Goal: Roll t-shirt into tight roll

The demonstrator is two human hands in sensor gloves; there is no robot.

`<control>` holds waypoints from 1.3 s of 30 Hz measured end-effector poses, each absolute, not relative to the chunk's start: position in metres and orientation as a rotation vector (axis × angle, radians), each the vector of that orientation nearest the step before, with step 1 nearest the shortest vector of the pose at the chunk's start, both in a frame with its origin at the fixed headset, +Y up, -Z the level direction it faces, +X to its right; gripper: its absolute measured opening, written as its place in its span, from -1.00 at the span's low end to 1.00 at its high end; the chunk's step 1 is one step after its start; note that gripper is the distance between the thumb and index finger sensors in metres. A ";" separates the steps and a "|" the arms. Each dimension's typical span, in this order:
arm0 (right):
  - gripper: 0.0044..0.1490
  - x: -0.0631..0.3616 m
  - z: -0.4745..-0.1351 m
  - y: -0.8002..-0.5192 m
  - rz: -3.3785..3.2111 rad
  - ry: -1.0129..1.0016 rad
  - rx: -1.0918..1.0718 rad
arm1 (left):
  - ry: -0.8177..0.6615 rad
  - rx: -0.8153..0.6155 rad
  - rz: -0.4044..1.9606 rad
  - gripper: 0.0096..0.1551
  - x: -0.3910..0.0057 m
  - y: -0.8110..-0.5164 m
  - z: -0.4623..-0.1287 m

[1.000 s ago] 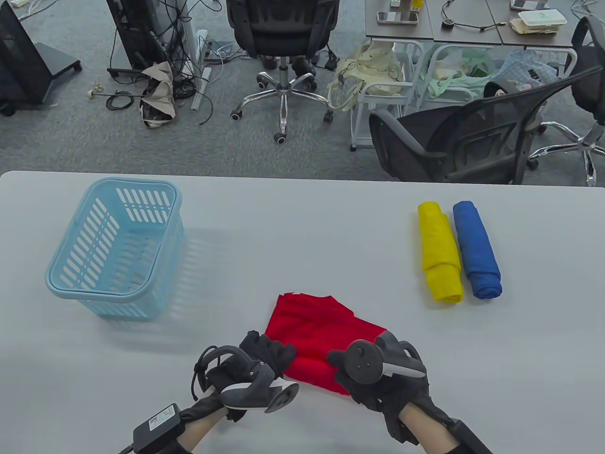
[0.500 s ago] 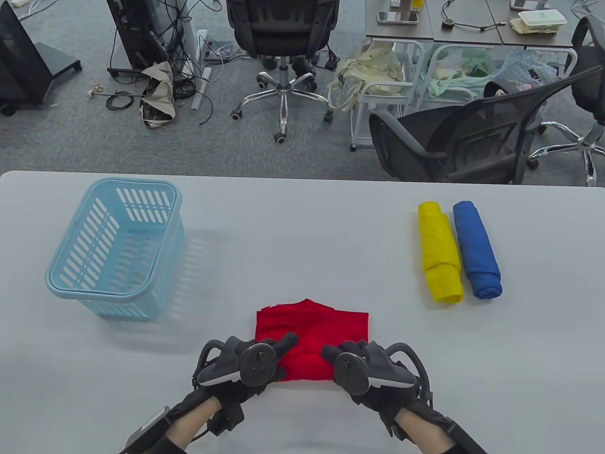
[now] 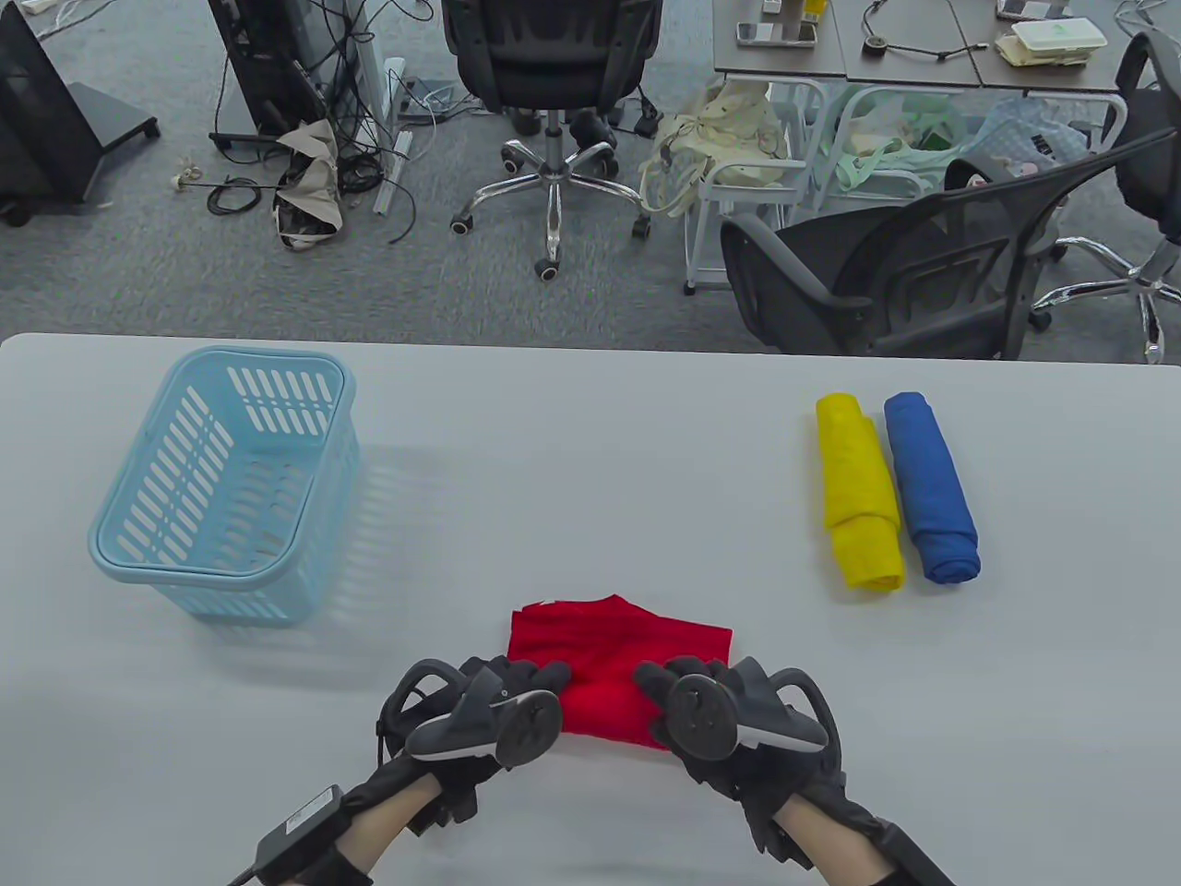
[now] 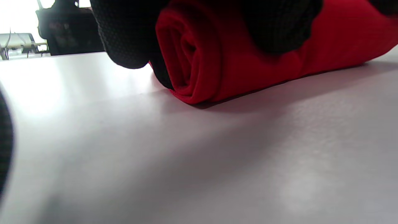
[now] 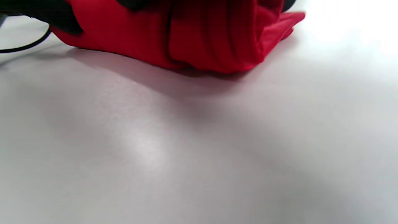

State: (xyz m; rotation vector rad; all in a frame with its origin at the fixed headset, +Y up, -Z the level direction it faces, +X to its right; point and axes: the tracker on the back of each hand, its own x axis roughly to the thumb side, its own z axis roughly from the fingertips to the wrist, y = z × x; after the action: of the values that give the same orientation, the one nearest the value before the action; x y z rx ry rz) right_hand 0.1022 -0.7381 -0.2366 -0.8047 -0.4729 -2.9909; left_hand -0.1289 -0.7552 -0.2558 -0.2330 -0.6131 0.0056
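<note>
A red t-shirt (image 3: 616, 660) lies near the table's front edge, its near part rolled up and its far part still flat. My left hand (image 3: 517, 683) curls its fingers over the roll's left end. My right hand (image 3: 669, 688) curls over the right end. The left wrist view shows the spiral end of the red t-shirt (image 4: 192, 62) with my gloved fingers (image 4: 124, 34) wrapped over it. In the right wrist view the red t-shirt (image 5: 202, 34) is a bunched, layered end on the table, with glove tips at the top edge.
A light blue plastic basket (image 3: 226, 484) stands at the left of the grey table (image 3: 590, 461). A yellow rolled shirt (image 3: 860, 494) and a blue rolled shirt (image 3: 930, 487) lie side by side at the right. Office chairs stand beyond the far edge.
The shirt has been squared up in front of me and both hands have rolled its near edge away from me. Less flat red cloth shows beyond my fingers.
</note>
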 end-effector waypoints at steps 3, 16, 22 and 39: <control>-0.14 0.094 -0.230 -0.735 -2.933 -0.424 -0.835 | -0.586 -0.367 0.205 -0.29 -0.141 -0.755 -0.267; -0.19 0.097 -0.238 -0.746 -2.988 -0.655 -0.890 | -0.645 -0.188 -0.125 0.00 -0.124 -0.753 -0.243; -0.21 0.107 -0.243 -0.745 -3.093 -0.780 -0.936 | -0.679 -0.074 -0.300 -0.26 -0.110 -0.753 -0.236; -0.06 0.095 -0.238 -0.743 -2.949 -0.576 -0.874 | -0.615 -0.182 0.006 -0.04 -0.127 -0.752 -0.245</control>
State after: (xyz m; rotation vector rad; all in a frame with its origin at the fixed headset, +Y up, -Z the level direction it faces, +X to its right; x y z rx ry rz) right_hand 0.0950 -0.7427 -0.2384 -0.8737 -0.5757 -2.9491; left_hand -0.1273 -0.7516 -0.2452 -0.1824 -0.6146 0.0060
